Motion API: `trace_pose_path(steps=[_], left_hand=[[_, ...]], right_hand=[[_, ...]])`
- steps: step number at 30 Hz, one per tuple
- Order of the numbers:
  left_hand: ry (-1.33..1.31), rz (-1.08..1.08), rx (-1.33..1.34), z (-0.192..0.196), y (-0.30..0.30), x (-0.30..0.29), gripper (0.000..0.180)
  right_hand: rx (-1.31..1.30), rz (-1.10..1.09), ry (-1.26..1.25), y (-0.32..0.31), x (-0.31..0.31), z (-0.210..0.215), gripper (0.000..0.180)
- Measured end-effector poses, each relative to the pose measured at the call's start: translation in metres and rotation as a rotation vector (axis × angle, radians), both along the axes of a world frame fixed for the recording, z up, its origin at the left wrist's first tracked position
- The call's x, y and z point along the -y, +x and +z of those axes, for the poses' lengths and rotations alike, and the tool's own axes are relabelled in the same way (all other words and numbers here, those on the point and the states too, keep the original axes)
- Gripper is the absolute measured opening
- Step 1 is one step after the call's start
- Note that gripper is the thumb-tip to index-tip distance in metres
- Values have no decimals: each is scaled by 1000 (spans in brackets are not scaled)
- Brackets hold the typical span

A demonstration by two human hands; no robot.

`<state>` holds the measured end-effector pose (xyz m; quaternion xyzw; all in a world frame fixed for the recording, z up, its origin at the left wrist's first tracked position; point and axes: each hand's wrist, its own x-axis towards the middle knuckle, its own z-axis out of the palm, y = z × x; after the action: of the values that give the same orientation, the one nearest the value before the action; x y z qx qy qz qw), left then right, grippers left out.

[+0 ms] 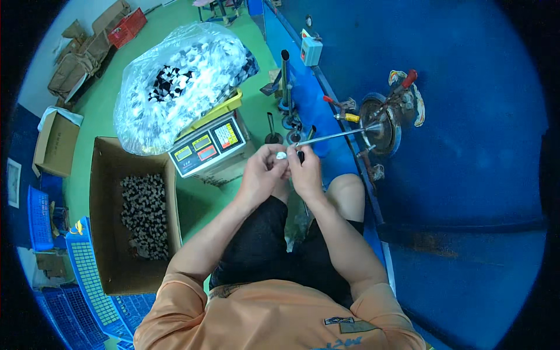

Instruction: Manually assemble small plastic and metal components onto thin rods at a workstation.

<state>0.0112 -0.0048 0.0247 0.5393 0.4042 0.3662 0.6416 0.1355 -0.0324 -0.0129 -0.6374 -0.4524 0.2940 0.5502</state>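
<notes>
Both hands [284,166] pinch white piece [281,155] — at rod [338,135].

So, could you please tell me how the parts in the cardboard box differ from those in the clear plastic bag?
The parts in the cardboard box form a low layer that leaves bare bottom showing; those in the clear plastic bag are heaped into a full mound. The box sits open on the floor, while the bag rests on the weighing scale. Both hold small black-and-white pieces.
</notes>
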Motion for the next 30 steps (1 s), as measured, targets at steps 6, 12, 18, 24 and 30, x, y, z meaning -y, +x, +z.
trace_pose_path(steps=[6,12,18,24,30], left_hand=[[-92,18,266,-9,-3,-3,16],[-76,50,138,-18,0,-10,16],[332,56,-144,-23,3,-14,19],[676,103,-474,-4,9,-13,25],[719,72,-552,4,14,-13,28]], right_hand=[[-201,10,-15,4,3,2,17],[-629,-18,20,5,4,-1,15],[-712,-33,25,7,5,0,13],[-663,-23,36,7,8,0,11],[-637,-20,66,6,10,3,11]])
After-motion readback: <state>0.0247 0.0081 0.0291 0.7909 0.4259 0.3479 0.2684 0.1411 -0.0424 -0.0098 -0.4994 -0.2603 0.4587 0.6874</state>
